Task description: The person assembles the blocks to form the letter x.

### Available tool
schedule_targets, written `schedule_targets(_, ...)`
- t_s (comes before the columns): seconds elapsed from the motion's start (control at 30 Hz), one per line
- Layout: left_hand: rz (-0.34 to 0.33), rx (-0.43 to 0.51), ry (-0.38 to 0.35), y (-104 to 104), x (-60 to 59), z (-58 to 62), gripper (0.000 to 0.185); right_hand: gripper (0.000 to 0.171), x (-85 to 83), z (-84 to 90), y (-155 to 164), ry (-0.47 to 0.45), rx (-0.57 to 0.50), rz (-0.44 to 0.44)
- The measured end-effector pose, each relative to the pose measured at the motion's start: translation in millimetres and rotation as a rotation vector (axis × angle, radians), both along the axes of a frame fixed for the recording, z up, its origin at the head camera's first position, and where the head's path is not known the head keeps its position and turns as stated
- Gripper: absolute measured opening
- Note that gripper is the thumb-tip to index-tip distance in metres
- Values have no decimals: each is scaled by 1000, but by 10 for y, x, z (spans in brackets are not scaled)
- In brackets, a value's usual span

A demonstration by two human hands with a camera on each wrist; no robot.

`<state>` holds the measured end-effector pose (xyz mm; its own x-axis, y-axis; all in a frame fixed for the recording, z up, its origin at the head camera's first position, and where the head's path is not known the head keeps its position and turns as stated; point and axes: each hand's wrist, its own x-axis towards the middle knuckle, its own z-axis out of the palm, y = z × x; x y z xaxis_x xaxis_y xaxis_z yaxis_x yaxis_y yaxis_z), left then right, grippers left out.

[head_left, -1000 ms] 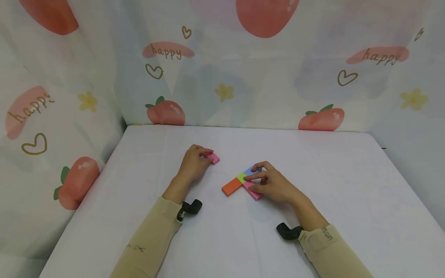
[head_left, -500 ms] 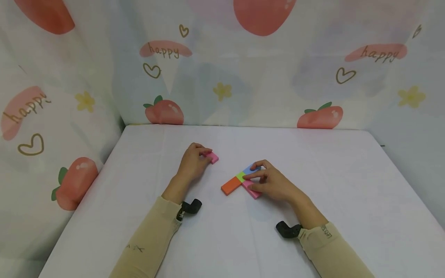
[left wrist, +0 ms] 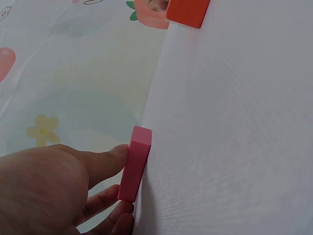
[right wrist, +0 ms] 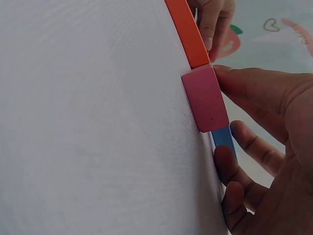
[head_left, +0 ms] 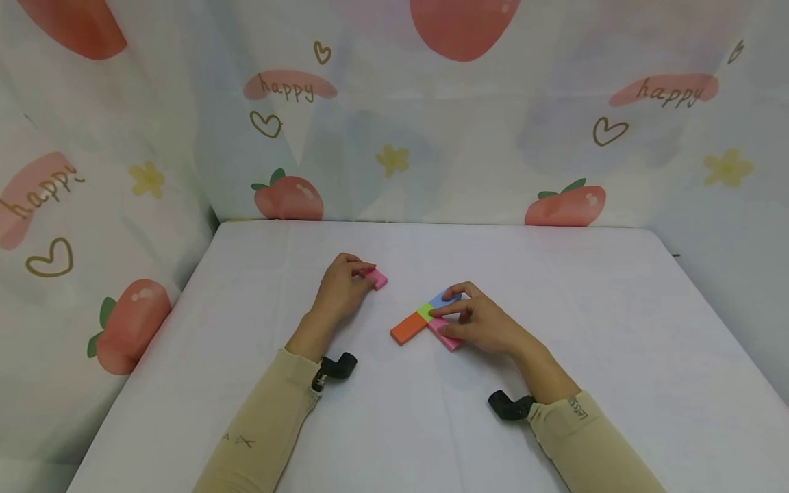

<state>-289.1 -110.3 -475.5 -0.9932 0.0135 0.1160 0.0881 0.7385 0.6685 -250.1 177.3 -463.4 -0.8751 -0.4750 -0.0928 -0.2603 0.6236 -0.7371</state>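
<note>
In the head view my left hand (head_left: 345,284) pinches a small pink block (head_left: 379,279) at the table's left-centre. The left wrist view shows this pink block (left wrist: 135,164) upright on edge, thumb at one side and fingertips at the other. My right hand (head_left: 483,325) holds a group of flat blocks with bent fingers. An orange block (head_left: 408,329), a green block (head_left: 424,313) and a blue block (head_left: 439,300) form a slanting row. A second pink block (head_left: 445,338) branches from it toward the front. The thumb is on that pink block, fingertips at the green and blue ones.
A white cloth covers the table (head_left: 246,411). Printed curtains (head_left: 468,150) stand along its back and left side. A black wrist camera (head_left: 339,366) sits on the left sleeve, another black camera (head_left: 510,405) on the right one.
Both hands keep their grip and place on the blocks. Only the head view has shifted very slightly.
</note>
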Motion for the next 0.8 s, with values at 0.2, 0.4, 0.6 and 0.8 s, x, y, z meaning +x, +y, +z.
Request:
schedule_targets(0.2,7,3,-2,8,9,2,28,29,3,-1,0,6,1,-3)
schedule_targets(0.4,2,7,-14,18,4,7,29,28,4,3,2,11,0,-5)
schedule_targets(0.6,3,15,-4,10,4,7,28,28,-6,5,-1,12,4,-3)
schedule_targets(0.8,-4,30,-27,32,16,5,28,27,-9,1,3,7,17,-2)
